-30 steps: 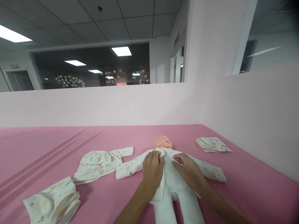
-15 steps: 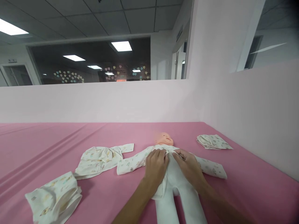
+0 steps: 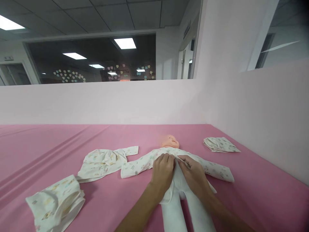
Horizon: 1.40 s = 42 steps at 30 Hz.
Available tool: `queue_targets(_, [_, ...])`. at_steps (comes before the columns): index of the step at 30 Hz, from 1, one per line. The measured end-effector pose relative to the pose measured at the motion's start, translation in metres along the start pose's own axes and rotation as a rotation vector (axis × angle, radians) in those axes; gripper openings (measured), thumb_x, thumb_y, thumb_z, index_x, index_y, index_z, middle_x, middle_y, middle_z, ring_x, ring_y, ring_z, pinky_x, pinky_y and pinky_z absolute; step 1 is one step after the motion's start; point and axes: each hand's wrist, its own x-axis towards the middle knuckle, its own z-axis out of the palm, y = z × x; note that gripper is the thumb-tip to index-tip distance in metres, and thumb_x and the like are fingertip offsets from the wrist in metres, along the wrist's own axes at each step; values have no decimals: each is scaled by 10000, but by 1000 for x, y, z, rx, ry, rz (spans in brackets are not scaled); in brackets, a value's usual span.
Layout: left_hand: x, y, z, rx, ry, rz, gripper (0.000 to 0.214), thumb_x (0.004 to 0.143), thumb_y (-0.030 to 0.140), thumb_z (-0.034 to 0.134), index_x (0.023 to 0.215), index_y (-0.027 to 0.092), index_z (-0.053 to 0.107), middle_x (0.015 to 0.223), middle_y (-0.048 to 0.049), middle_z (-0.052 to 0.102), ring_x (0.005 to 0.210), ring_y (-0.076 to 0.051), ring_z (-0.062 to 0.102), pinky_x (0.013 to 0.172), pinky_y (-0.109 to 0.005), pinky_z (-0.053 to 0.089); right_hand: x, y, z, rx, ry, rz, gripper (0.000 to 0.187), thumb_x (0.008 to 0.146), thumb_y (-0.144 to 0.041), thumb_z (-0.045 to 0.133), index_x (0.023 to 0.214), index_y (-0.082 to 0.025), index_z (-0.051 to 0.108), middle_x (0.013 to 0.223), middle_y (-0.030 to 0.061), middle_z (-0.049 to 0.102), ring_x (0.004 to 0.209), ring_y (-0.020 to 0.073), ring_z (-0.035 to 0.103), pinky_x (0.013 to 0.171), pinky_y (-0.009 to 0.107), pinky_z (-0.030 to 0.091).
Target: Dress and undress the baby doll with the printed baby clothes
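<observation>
Bringing left hand (image 3: pixel 163 169) and right hand (image 3: pixel 193 171) closer than before, narrowing front gap of shirt (image 3: pixel 168 150) on doll (image 3: pixel 179 183), right of centre; pinching edge with the right, cannot tell left pinch.

White printed doll shirt (image 3: pixel 218 171) on a solid pink sheet (image 3: pixel 106 206)
The doll shirt was white, with small, scattered motifs in muted green and pinkish tones on its sleeves; the doll's head (image 3: pixel 169 141) was peach and the doll's body (image 3: pixel 180 184) plain white. The crumpled garment (image 3: pixel 101 164) and the near folded cloth (image 3: pixel 55 201) were off-white, printed with yellow and grey-green motifs; the far folded cloth (image 3: pixel 222 144) was white with grey-green figures. The low wall (image 3: pixel 108 103) was white, the ceiling (image 3: pixel 108 14) grey with dark grid lines, and the heart decals (image 3: pixel 70 77) cream, green, pink and blue.
</observation>
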Motion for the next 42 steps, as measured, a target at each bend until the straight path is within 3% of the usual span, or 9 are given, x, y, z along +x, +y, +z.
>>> queue_targets(11, [0, 3, -4, -124, -75, -53, 213, 771, -8, 435, 795, 190, 509, 795, -23, 617, 715, -178, 521, 596, -303, 324, -13, 0, 8, -137, 33, -60, 282, 905, -332, 409, 1000, -236, 657, 1058, 55, 689, 1009, 239, 608, 892, 404, 477])
queue_targets(15, [6, 4, -11, -389, -129, -223, 191, 862, 105, 415, 712, 194, 493, 773, -18, 607, 732, -167, 513, 619, -285, 332, -14, 4, 9, -113, 9, -110, 320, 920, -309, 387, 1060, -228, 664, 1135, 61, 677, 1074, 231, 599, 954, 402, 466])
queue_targets(19, [14, 5, -19, -705, -189, -334, 209, 883, 169, 384, 739, 192, 535, 751, 2, 597, 728, -151, 510, 662, -268, 363, -15, 8, 10, -160, -14, -154, 385, 921, -269, 356, 1167, -189, 641, 1237, 85, 632, 1184, 231, 546, 1035, 425, 421])
queue_targets(23, [17, 4, -21, -878, -191, -452, 211, 897, 233, 390, 758, 182, 541, 746, 10, 590, 712, -139, 507, 672, -261, 378, -16, 8, 9, -243, -45, -182, 420, 910, -239, 343, 1206, -161, 630, 1280, 90, 606, 1247, 229, 496, 1083, 431, 373])
queue_targets(30, [16, 7, -21, -856, -213, -491, 254, 937, 308, 346, 747, 194, 469, 741, 15, 532, 705, -139, 466, 641, -260, 352, -18, 3, 5, -175, -35, 32, 495, 926, -329, 338, 1397, -202, 418, 1325, 48, 571, 1252, 240, 476, 1025, 468, 417])
queue_targets(37, [14, 8, -17, -980, -188, -525, 164, 919, 295, 395, 839, 199, 500, 778, 20, 533, 739, -135, 494, 665, -251, 388, -16, 5, 4, -166, -68, -125, 373, 908, -274, 363, 1181, -185, 601, 1242, 70, 615, 1206, 225, 505, 1041, 438, 400])
queue_targets(42, [15, 7, -23, -955, -227, -546, 153, 913, 295, 390, 971, 210, 503, 804, 12, 555, 758, -149, 518, 698, -271, 398, -21, 8, 1, -199, -91, -148, 392, 923, -288, 362, 1260, -217, 550, 1302, 43, 580, 1247, 207, 479, 1059, 437, 401])
